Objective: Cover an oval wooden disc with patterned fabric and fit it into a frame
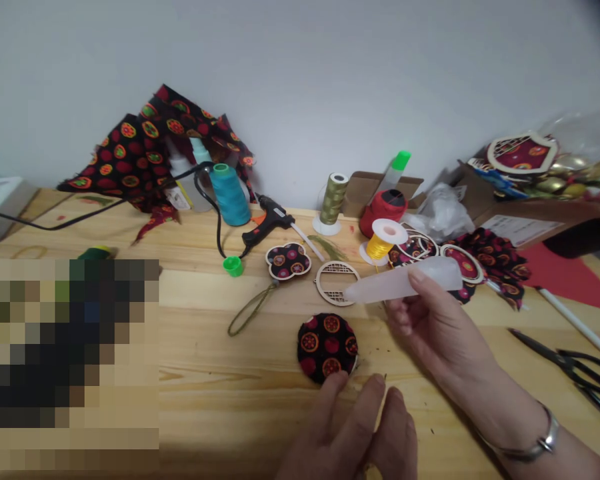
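Note:
In my right hand (433, 320) is a translucent white glue bottle (385, 285), gripped between thumb and fingers. It lies nearly level, and its narrow tip points left over a round wooden lattice frame (320, 283). My left hand (355, 427) rests on the table with its fingers apart. Its index fingertip meets the lower edge of a round black patterned fabric piece (329, 347). A flower-shaped fabric pendant (289, 261) with a green cord loop (250, 310) lies farther back. Left of it sits a small green cap (233, 267).
Behind stand a black glue gun (267, 220) and thread spools in teal (230, 197), olive (334, 200), red (383, 213) and yellow (380, 245). Black scissors (570, 367) lie at right near a cardboard box (520, 217). Patterned cloth (155, 147) drapes over bottles at back left.

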A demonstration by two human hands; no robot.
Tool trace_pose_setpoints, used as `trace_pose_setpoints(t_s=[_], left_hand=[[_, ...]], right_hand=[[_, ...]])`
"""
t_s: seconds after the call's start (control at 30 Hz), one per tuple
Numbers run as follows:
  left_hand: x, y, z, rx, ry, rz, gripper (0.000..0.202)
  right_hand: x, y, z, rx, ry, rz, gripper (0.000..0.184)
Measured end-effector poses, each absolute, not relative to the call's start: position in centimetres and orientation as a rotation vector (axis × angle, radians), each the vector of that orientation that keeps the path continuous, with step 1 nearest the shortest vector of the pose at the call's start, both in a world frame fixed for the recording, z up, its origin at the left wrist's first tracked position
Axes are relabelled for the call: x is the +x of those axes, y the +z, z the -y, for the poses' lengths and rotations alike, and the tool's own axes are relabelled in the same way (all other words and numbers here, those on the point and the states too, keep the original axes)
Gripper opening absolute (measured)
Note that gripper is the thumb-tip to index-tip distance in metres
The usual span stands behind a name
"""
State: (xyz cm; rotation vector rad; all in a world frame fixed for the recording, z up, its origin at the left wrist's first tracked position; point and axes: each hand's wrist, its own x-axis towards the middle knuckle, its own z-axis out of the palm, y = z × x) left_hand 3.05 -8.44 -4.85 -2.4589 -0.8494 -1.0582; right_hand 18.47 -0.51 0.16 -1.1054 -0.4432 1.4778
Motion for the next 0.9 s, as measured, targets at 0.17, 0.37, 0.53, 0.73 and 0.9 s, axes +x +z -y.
trace_pose_setpoints(t_s=[0.17, 0.37, 0.53, 0.73, 0.9], left_hand=[[1.6, -2.5, 7.8, -2.584, -1.04, 0.814, 0.026], [-1.2, -1.8, 6.7, -2.677, -0.953, 0.781, 0.024], [-1.9, -2.4, 5.7, -2.709, -0.913, 0.782, 0.026], [-2.1, -3.2, 5.0, -2.643, -1.05, 0.92, 0.011], [-2.2, -3.1, 4.8, -2.663, -1.028, 0.951, 0.011]], right_hand=[[19.3, 1.3, 1.0, -1.116, 1.49, 0.467, 0.025], [20.6, 0.4, 1.5, -1.134, 1.485, 0.507, 0.024], [20.4, -1.6, 1.6, -1.201, 1.431, 0.692, 0.028], [21.0, -2.5, 1.9, -1.243, 1.292, 0.951, 0.03], [21.8, -2.8, 2.6, -1.4, 1.078, 1.202, 0.029]])
